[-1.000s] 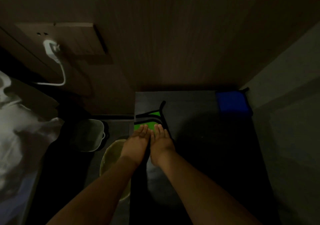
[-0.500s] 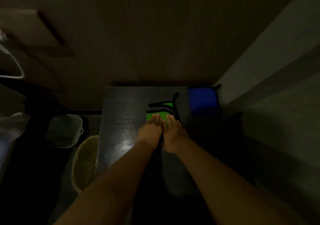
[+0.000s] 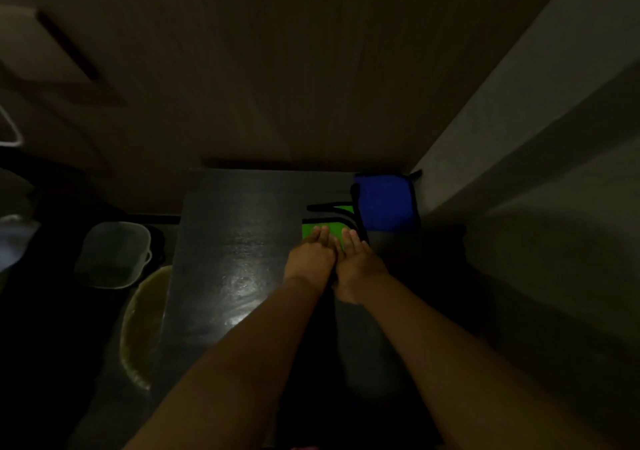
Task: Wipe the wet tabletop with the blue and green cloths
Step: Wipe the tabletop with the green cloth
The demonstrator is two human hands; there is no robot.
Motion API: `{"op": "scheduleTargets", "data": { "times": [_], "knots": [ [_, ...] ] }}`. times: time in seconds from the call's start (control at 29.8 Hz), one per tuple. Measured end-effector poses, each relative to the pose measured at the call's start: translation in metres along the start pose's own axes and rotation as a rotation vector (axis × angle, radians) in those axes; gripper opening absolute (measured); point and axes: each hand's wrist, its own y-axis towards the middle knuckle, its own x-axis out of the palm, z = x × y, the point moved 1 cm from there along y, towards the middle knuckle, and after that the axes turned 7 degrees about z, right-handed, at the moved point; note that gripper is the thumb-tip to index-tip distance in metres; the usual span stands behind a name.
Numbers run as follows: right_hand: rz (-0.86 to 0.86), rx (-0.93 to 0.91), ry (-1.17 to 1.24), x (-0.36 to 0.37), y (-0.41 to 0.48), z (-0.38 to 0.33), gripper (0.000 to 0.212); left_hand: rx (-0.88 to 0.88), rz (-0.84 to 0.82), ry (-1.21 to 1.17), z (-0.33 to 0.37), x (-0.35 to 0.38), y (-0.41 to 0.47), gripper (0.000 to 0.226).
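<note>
Green cloth (image 3: 335, 230) lies right of centre on the desk (image 3: 235, 241), against the blue cloth (image 3: 384, 203) in its far right corner. Left hand (image 3: 311, 259) and right hand (image 3: 358, 262) press it side by side, fingers straight. Glistening desk surface spreads leftward.

No legible text, label, brand, number or sign is present in the head view. Surfaces checked:

- blue cloth (image 3: 384, 203), at the 1 o'clock corner of the tabletop (image 3: 235, 241): plain, no readable marking.
- green cloth (image 3: 320, 232), at 8 o'clock of the blue cloth: dark edging only, no readable marking.
- grey tub (image 3: 114, 255), at 9 o'clock of the tabletop: no readable marking.

The lighting is dim, so any fine print cannot be resolved.
</note>
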Motion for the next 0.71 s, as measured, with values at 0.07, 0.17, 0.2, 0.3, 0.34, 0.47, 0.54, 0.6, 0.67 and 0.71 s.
{"op": "scheduleTargets", "data": {
  "times": [0.07, 0.17, 0.2, 0.3, 0.34, 0.47, 0.54, 0.6, 0.67, 0.71],
  "knots": [
    [-0.008, -0.010, 0.014, 0.000, 0.000, 0.002, 0.082, -0.017, -0.009, -0.006, 0.002, 0.001, 0.000, 0.054],
    [-0.010, -0.020, 0.017, 0.002, -0.004, 0.001, 0.079, -0.010, -0.033, -0.011, 0.003, 0.004, -0.003, 0.054],
    [-0.012, -0.020, 0.009, 0.004, -0.006, 0.000, 0.079, -0.004, -0.039, -0.015, 0.002, 0.006, -0.006, 0.054],
    [-0.015, -0.017, -0.016, 0.011, -0.016, -0.005, 0.080, -0.020, -0.045, -0.039, 0.005, 0.012, -0.017, 0.055],
    [-0.019, -0.017, -0.014, 0.014, -0.019, -0.006, 0.080, -0.020, -0.046, -0.041, 0.007, 0.013, -0.021, 0.055],
    [-0.044, -0.019, -0.012, 0.025, -0.034, -0.008, 0.080, -0.005, -0.060, -0.051, 0.015, 0.018, -0.037, 0.054],
    [-0.054, -0.009, -0.031, 0.030, -0.040, -0.011, 0.081, -0.002, -0.055, -0.066, 0.018, 0.022, -0.043, 0.053],
    [-0.060, 0.000, -0.044, 0.035, -0.042, -0.013, 0.082, 0.006, -0.057, -0.064, 0.019, 0.025, -0.046, 0.053],
    [-0.055, 0.015, -0.052, 0.037, -0.042, -0.015, 0.084, 0.000, -0.055, -0.067, 0.019, 0.027, -0.048, 0.054],
    [-0.051, 0.024, -0.061, 0.038, -0.043, -0.015, 0.084, -0.006, -0.054, -0.072, 0.019, 0.028, -0.049, 0.055]
  ]
}}
